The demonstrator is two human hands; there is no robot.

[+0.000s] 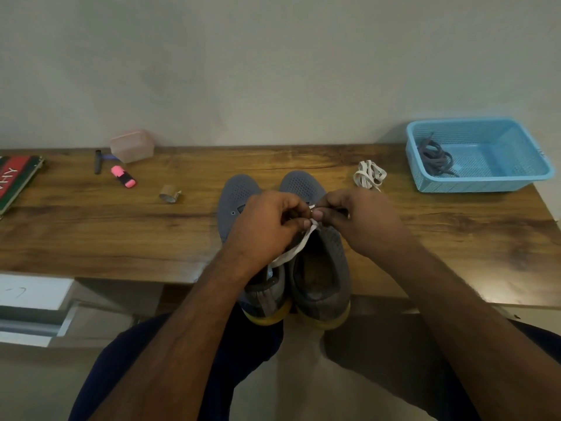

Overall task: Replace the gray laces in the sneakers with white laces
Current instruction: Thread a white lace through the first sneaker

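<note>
Two grey sneakers with yellow soles stand side by side at the table's front edge, toes away from me: the left sneaker (236,196) and the right sneaker (318,268). My left hand (264,226) and my right hand (361,220) meet over the right sneaker's eyelets. Both pinch a white lace (291,253), whose loose part trails down toward the left sneaker's heel. My hands hide the eyelets. A second white lace (368,174) lies bundled on the table behind the right sneaker. Grey laces (435,159) lie in the blue basket (485,185).
The wooden table (121,232) also bears a pink lidded box (132,145), a dark pen (97,161), a pink highlighter (123,176), a small tape roll (169,193) and a red-green book (15,180) at the left edge. A wall is behind.
</note>
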